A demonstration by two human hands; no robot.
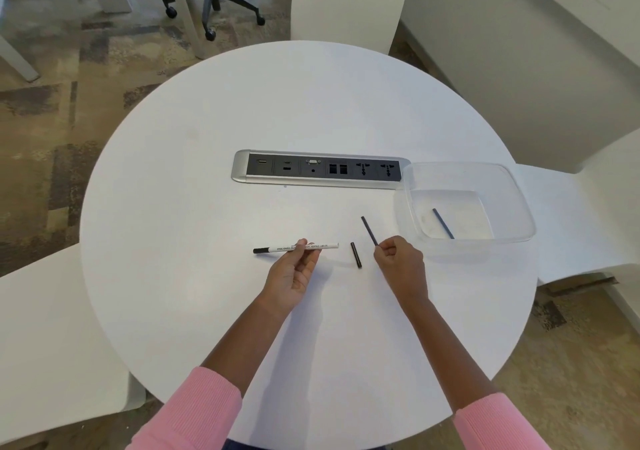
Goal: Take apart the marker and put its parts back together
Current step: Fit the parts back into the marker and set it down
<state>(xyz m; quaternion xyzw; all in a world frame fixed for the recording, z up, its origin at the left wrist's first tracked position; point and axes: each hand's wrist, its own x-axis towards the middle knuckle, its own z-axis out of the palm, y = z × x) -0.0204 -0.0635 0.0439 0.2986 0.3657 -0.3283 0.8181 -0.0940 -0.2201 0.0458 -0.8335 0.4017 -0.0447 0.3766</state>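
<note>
A slim white printed marker barrel [300, 247], black-tipped at its left end, lies level above a round white table [207, 207], pinched in the left hand [292, 274]. The right hand [400, 265] is closed on a thin dark ink rod [369, 231], angled up and away. A short black cap [356, 254] rests between them. Another dark rod [443, 223] lies in a clear plastic tub [512, 207].
</note>
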